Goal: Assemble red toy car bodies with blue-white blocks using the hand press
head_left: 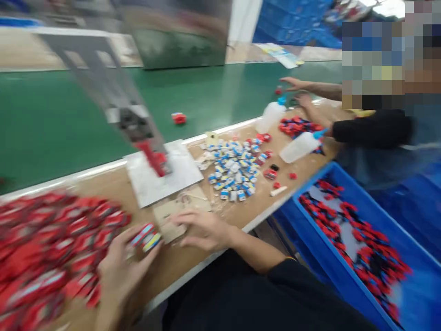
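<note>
Between the thumb and fingers of my left hand is a small red, white, blue and yellow plastic part, perhaps a toy vehicle piece; blur hides its detail. My right hand hovers over the bench edge beside a piece of cardboard, fingers apart and holding nothing visible. Left of my left hand spreads a heap of red plastic parts. Beyond my right hand lies a pile of small white, blue and yellow pieces.
A metal fixture with a red piece at its tip stands over a white plate. Behind runs a green conveyor belt carrying a red part. Two squeeze bottles, a blue crate and a co-worker's arms are at right.
</note>
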Available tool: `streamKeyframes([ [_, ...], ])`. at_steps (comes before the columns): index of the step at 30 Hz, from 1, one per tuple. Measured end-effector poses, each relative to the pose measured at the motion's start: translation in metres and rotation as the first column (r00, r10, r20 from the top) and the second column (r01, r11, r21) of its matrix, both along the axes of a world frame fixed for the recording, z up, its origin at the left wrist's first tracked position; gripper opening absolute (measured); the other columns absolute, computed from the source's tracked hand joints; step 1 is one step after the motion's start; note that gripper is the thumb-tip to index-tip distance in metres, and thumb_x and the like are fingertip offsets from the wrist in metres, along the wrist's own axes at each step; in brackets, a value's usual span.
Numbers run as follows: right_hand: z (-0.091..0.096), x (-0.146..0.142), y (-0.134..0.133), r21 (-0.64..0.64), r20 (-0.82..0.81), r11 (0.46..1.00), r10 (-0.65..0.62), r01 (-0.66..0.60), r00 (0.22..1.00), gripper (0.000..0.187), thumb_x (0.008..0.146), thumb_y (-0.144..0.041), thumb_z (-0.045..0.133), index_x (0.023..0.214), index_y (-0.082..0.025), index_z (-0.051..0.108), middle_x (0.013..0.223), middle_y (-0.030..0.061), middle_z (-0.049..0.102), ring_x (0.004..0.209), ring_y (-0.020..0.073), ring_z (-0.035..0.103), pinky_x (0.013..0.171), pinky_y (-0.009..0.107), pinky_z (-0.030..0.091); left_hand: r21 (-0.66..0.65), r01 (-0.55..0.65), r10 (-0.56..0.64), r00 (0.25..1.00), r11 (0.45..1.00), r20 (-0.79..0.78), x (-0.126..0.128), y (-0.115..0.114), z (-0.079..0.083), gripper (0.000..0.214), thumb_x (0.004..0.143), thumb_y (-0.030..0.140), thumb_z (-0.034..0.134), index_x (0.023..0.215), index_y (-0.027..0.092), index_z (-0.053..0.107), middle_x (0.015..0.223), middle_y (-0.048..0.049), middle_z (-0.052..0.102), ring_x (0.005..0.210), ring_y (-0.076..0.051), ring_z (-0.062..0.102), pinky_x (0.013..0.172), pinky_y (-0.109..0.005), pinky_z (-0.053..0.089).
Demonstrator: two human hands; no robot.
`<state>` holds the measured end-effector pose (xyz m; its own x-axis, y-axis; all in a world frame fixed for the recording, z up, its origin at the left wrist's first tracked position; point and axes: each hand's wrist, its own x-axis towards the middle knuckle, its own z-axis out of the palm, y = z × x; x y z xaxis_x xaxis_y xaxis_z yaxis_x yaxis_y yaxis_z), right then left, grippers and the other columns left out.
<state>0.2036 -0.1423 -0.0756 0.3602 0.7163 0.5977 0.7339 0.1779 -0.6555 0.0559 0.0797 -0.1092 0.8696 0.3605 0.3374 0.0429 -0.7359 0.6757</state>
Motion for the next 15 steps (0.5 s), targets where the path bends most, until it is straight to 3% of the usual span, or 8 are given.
streamKeyframes([
  [2,0.001,0.004,-0.011,0.053,-0.093,0.998,-0.019,0.024,0.995,0.049,0.104,-0.037,0.071,0.147,-0.017,0.060,0.133,0.0173,0.077,0.121,0.0193,0.077,0.092,0.027,0.069,0.103,-0.091,0.096,0.994,0.990,-0.045,0.003,-0.002,-0.001,0.038,0.089,0.043,0.076,0.122,0.025,0.067,0.109,-0.0087,0.081,0.095,-0.032,0.080,0.083,-0.045,0.064],
  [6,0.004,0.011,-0.019,0.081,-0.177,0.996,-0.019,0.034,0.984,0.047,0.106,-0.032,0.067,0.152,-0.025,0.059,0.135,0.0150,0.073,0.101,0.0177,0.078,0.082,0.031,0.069,0.139,-0.108,0.133,0.973,0.984,-0.186,0.006,0.001,-0.006,0.038,0.090,0.035,0.067,0.125,0.022,0.065,0.119,-0.0138,0.081,0.108,-0.036,0.078,0.098,-0.051,0.062],
  [9,0.009,0.014,-0.023,0.101,-0.176,0.993,-0.041,0.059,0.984,0.046,0.106,-0.030,0.067,0.151,-0.027,0.060,0.132,0.0133,0.072,0.097,0.0174,0.077,0.078,0.031,0.069,0.148,-0.094,0.128,0.962,0.985,-0.241,0.001,0.001,-0.006,0.044,0.090,0.033,0.067,0.131,0.020,0.061,0.123,-0.0167,0.079,0.115,-0.037,0.076,0.103,-0.054,0.059],
  [12,0.016,0.025,-0.028,0.089,-0.133,0.992,-0.081,0.093,0.988,0.040,0.104,-0.029,0.070,0.144,-0.027,0.064,0.129,0.0120,0.073,0.099,0.0180,0.076,0.078,0.031,0.068,0.158,-0.031,0.070,0.965,0.987,-0.251,-0.001,0.004,0.009,0.056,0.089,0.036,0.071,0.141,0.019,0.058,0.136,-0.0178,0.074,0.127,-0.039,0.071,0.109,-0.055,0.056],
  [15,0.026,0.047,-0.029,0.097,-0.116,0.989,-0.099,0.110,0.988,0.032,0.105,-0.029,0.068,0.136,-0.027,0.069,0.128,0.0106,0.073,0.096,0.0176,0.075,0.078,0.032,0.068,0.159,0.019,0.005,0.989,0.987,-0.149,0.020,0.020,0.038,0.057,0.092,0.042,0.075,0.143,0.022,0.059,0.138,-0.0140,0.072,0.126,-0.036,0.070,0.107,-0.052,0.058],
])
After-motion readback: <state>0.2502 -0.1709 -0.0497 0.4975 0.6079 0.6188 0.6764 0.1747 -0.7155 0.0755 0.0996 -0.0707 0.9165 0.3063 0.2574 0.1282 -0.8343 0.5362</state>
